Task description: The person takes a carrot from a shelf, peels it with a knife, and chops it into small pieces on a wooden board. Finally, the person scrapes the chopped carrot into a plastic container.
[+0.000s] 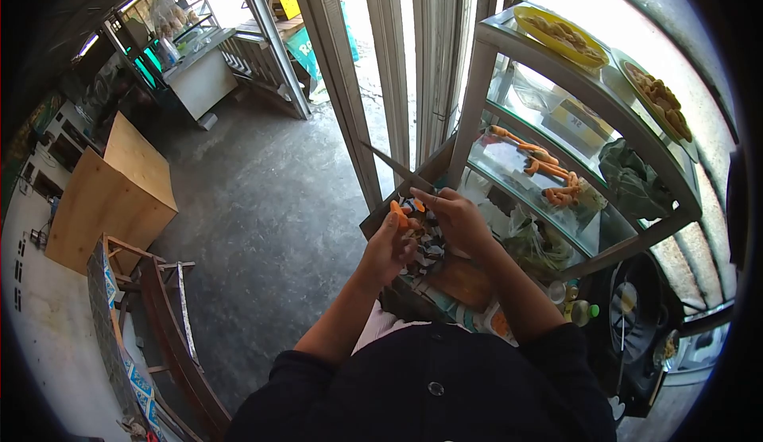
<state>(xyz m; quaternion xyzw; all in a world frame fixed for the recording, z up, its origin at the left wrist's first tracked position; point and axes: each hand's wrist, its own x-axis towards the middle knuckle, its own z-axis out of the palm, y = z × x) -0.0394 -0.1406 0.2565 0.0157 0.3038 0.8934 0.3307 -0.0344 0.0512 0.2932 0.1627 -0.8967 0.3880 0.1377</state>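
Note:
My left hand (387,249) has its fingers closed around an orange carrot (400,216), which looks peeled or cut. In my right hand (459,218) is a knife (389,161), its long blade pointing up and to the left above the carrot, apart from it. Beneath both hands is a patterned black-and-white plastic bag (430,249) with some orange bits near its top. A brown wooden cutting board (459,281) lies just below my right forearm. The knife's handle is mostly hidden by my fingers.
To the right, a glass display cabinet (467,116) holds several carrots (534,149) and leafy vegetables (534,239). A yellow plate of food (598,59) rests on top. A black stove (664,299) and green-capped bottle (581,312) are nearby. A wooden bench (163,323) stands left.

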